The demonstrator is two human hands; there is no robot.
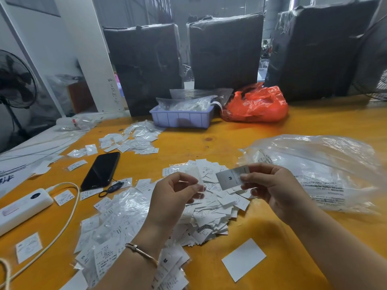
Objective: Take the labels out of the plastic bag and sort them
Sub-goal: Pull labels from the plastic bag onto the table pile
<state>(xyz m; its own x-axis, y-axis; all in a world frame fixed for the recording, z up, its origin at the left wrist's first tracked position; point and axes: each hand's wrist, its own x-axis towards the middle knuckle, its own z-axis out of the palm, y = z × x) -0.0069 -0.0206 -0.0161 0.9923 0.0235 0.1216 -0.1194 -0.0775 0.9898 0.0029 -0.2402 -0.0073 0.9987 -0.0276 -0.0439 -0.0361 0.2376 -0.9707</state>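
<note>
My right hand pinches a grey-white label marked M above the table. Just left of it, my left hand pinches a small clear plastic sleeve, held apart from the label. Beneath both hands lies a heap of loose white labels. Left of the heap, small clear bags with labels are spread out. A large crumpled clear plastic bag with printed text lies to the right.
On the orange table lie a black phone, a white power bank with cable, a blank white card, a lavender bin of bags and a red plastic bag. Black wrapped bundles stand behind. More labels lie mid-left.
</note>
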